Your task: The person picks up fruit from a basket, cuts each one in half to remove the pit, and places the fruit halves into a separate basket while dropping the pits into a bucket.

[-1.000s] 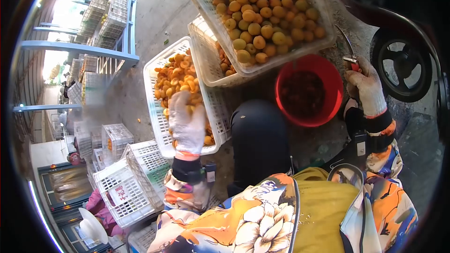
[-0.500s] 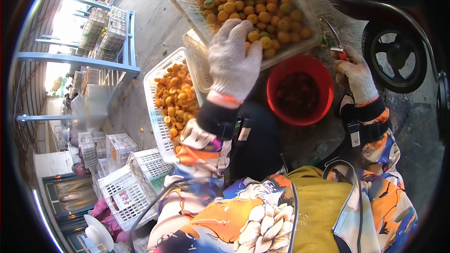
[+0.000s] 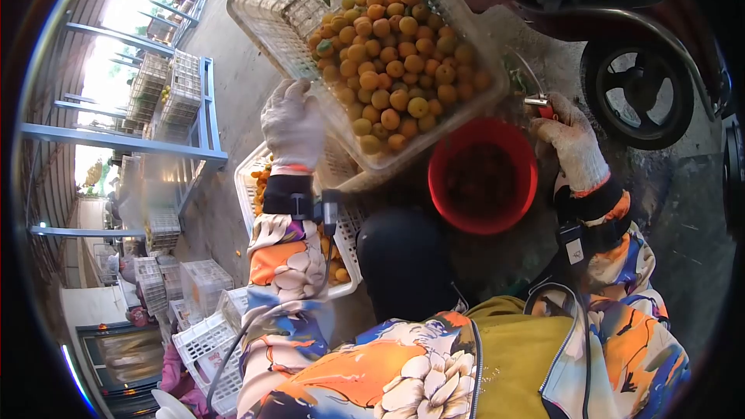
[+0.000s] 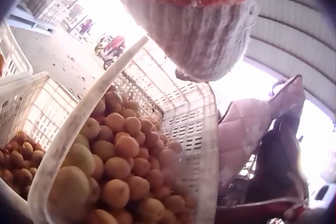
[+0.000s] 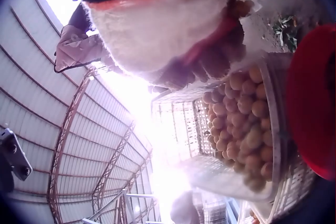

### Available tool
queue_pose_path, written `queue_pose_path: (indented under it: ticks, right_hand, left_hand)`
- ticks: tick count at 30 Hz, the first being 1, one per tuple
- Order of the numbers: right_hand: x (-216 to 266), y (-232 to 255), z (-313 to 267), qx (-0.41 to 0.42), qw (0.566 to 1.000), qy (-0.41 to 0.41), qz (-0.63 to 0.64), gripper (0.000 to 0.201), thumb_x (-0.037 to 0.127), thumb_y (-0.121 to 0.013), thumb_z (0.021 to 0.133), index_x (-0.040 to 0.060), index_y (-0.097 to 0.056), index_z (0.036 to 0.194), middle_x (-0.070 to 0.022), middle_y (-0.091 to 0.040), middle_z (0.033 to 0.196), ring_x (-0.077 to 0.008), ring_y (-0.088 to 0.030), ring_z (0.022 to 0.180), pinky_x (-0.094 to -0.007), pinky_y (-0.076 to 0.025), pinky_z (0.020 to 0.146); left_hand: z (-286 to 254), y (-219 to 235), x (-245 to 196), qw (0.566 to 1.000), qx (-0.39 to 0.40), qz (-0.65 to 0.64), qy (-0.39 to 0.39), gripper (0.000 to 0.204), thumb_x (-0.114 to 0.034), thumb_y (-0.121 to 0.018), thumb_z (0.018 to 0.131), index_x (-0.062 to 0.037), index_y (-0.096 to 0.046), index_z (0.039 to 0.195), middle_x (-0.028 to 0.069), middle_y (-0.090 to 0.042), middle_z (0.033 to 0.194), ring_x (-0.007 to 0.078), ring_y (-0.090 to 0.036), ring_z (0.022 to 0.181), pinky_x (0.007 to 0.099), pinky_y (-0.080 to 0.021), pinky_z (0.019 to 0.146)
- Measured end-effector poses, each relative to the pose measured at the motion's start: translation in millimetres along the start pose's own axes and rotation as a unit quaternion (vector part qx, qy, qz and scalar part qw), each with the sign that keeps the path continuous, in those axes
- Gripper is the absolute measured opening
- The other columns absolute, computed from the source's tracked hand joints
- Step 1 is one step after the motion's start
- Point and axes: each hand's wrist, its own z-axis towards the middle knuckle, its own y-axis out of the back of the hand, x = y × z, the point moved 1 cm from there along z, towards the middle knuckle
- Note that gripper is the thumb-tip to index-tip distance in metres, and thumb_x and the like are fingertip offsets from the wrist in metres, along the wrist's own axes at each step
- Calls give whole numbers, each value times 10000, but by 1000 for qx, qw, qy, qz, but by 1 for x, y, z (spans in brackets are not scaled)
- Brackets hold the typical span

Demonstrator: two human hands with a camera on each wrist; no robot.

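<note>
My left hand (image 3: 293, 124), in a knitted white glove, is raised at the left rim of the upper crate (image 3: 268, 27). Its fingers are bent and their tips are hidden; I cannot tell whether they hold something. Whole apricots (image 3: 388, 70) heap up in that crate. In the left wrist view the glove (image 4: 194, 35) shows above the crate's far side. My right hand (image 3: 573, 140), gloved and stained brown, grips a red-handled tool (image 3: 545, 110) with a silver collar and a thin curved metal end. Beside it stands a red bucket (image 3: 530, 186) with dark contents.
Below the upper crate, a white crate (image 3: 349, 283) of halved apricots (image 3: 335, 268) lies partly under my left sleeve. More crates (image 3: 206, 279) and blue metal frames (image 3: 124, 142) stand left. A scooter wheel (image 3: 638, 93) is at right; my knee (image 3: 407, 264) sits between.
My left hand went from the halved apricots onto the whole ones, then left to the upper crate's rim. The right hand keeps its grip on the tool. The head view shifted slightly.
</note>
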Motion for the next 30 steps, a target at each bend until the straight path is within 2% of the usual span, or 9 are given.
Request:
queue_pose_path:
  ticks: [3,9,21,22,23,25,27,28,30]
  right_hand:
    - [7,-6,-4,-14,996,-20,80,290,86,-604,876,29,-619,1160,-8,-588,789,-75,-515,527,-229,-410,488]
    - [49,-17,-14,7,989,-15,146,287,75,-586,901,4,-609,1179,-43,-617,821,-103,-562,529,-233,-448,474]
    - [40,-2,-2,19,968,-47,247,303,185,-552,1007,51,-582,1277,-60,-593,774,-112,-532,490,-253,-442,435]
    - [41,-1,-4,35,969,-62,238,292,173,-552,1000,49,-590,1262,-52,-587,774,-96,-517,486,-240,-428,434]
    - [42,-3,-5,39,974,-71,211,275,153,-553,985,48,-598,1236,-39,-582,775,-83,-504,488,-228,-418,440]
    - [37,-8,-9,56,978,-58,192,225,108,-559,942,59,-618,1153,-3,-568,775,-60,-483,501,-207,-390,459]
    - [39,-14,-18,67,981,-66,172,199,114,-573,938,79,-605,1131,6,-559,769,-53,-475,510,-209,-381,461]
    - [42,-17,-24,74,983,-71,155,189,118,-576,946,84,-600,1130,7,-557,767,-52,-472,513,-212,-379,461]
    - [33,-22,-24,109,984,-59,129,157,166,-592,992,77,-597,1122,10,-552,744,-74,-497,564,-243,-407,503]
  left_hand:
    - [6,-4,-4,970,160,-89,162,292,-133,-647,871,-38,-712,1139,194,-712,1099,330,-697,1009,400,-531,924]
    - [30,-46,-71,822,546,69,145,446,-376,-579,883,-56,-718,1161,219,-696,1173,361,-670,1107,422,-516,968]
    - [-25,-117,-78,831,459,38,311,497,-283,-620,840,-4,-571,1249,251,-617,1267,386,-631,1154,453,-505,977]
    - [-27,-115,-74,817,394,-153,393,466,-242,-616,842,-20,-568,1249,239,-618,1246,385,-642,1100,471,-515,950]
    - [-30,-115,-72,764,310,-337,455,439,-201,-612,845,-36,-565,1249,226,-619,1226,384,-653,1046,489,-524,923]
    - [-13,-79,-100,531,195,-650,508,396,-114,-600,841,-51,-570,1231,195,-619,1179,370,-645,963,531,-530,887]
    - [-1,-47,-134,336,164,-809,453,405,-65,-581,843,-46,-575,1248,208,-605,1206,387,-620,1022,572,-508,933]
    - [1,-38,-149,333,167,-812,448,405,-65,-581,843,-46,-575,1248,208,-605,1206,387,-620,1022,572,-508,933]
    - [-1,-26,-178,200,120,-871,433,481,-66,-573,852,-31,-493,1325,235,-589,1231,401,-631,1043,531,-510,965]
